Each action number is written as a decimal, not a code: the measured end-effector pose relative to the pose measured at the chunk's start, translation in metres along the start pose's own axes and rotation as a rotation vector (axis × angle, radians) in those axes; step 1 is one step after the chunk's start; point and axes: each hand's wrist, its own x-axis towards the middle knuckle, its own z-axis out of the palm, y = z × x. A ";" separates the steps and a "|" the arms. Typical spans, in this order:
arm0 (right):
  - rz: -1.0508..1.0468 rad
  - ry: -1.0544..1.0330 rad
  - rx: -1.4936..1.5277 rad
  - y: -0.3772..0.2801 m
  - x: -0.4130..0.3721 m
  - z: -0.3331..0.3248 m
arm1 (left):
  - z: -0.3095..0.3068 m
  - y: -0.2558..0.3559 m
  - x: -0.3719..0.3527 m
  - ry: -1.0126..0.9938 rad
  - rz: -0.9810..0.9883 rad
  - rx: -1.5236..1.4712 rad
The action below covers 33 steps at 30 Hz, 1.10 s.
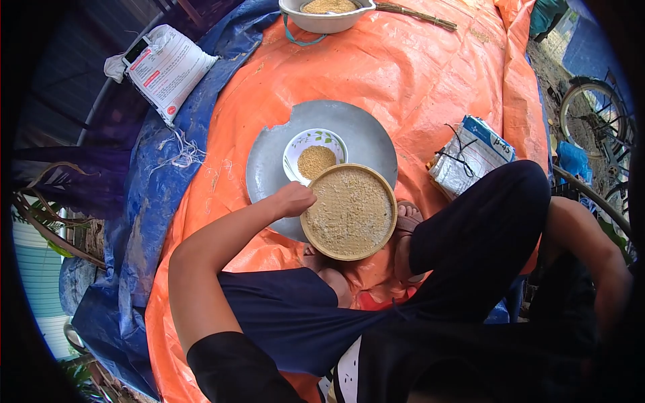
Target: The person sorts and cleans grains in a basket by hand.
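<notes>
The fingers of my left hand (295, 199) are closed on the left rim of a round woven tray (350, 212) with pale grain and bits spread over it. The tray overlaps the lower edge of a white bowl (289, 156) with a green leaf pattern. Golden grain (316, 161) lies in this bowl, which stands on a round grey metal sheet (373, 138) with a broken upper-left edge. My right arm bends behind my raised knee at the right, and my right hand is hidden.
An orange tarp (403, 74) lies over a blue one (151, 161). At the top stand a grain-filled basin (319, 23) and a bundle of sticks (416, 16). A printed white sack (168, 70) lies upper left, folded sacks (474, 158) near my knee, and a bicycle (594, 111) at the right.
</notes>
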 end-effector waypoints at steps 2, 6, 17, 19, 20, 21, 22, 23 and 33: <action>-0.001 0.005 -0.001 -0.001 -0.001 0.000 | -0.002 0.001 0.001 0.002 0.002 0.001; 0.014 0.006 -0.004 -0.002 -0.002 0.000 | 0.000 -0.001 0.002 -0.012 0.006 0.018; 0.026 0.038 0.001 0.002 -0.007 0.000 | 0.003 -0.001 0.003 -0.018 0.016 0.019; 0.028 0.037 0.004 0.003 -0.007 0.000 | 0.001 -0.001 0.002 -0.017 0.021 0.015; 0.033 0.036 0.000 0.004 -0.007 0.003 | 0.000 0.000 0.003 -0.018 0.024 0.013; 0.037 0.039 0.004 0.004 -0.006 0.003 | -0.001 0.000 0.004 -0.013 0.027 0.015; 0.037 0.041 0.006 0.004 -0.007 0.003 | -0.002 0.000 0.004 -0.011 0.031 0.017; 0.031 0.042 0.008 0.004 -0.008 0.004 | -0.002 0.001 0.003 -0.011 0.032 0.017; 0.022 0.054 -0.013 -0.006 -0.010 0.006 | -0.002 0.001 0.006 -0.048 0.007 0.036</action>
